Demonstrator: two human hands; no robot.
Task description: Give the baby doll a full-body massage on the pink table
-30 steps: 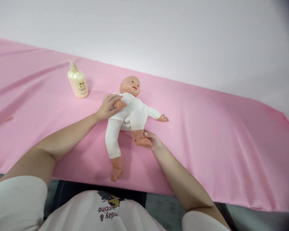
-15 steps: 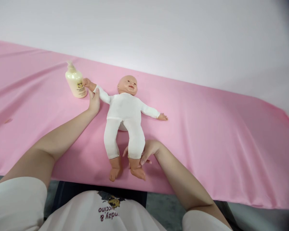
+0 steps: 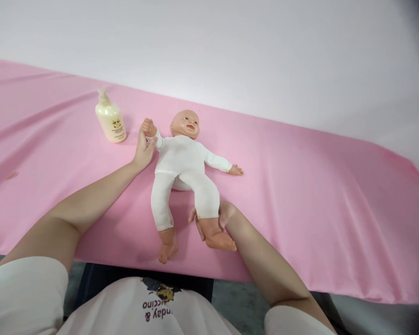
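A baby doll [image 3: 181, 156] in a white top and trousers lies face up, its head away from me. My left hand [image 3: 145, 150] is wrapped round the doll's wrist at the left, and the small arm is bent up beside its body. Around the lower part of the doll's leg on the right is my right hand [image 3: 225, 215], its fingers partly hidden behind the ankle. That leg is lifted and turned outward, with the bare foot pointing right. The other leg and the right-side arm rest on the pink cloth [image 3: 300, 195].
A pale yellow pump bottle [image 3: 111, 122] with a small printed label stands left of the doll. Soft folds run through the pink cloth. Behind it is a white surface [image 3: 230, 56]. The cloth's near edge hangs close to my body.
The doll's left-side arm has been bent inward, away from the bottle, with my left hand. Its right-side leg has moved up and to the right with my right hand.
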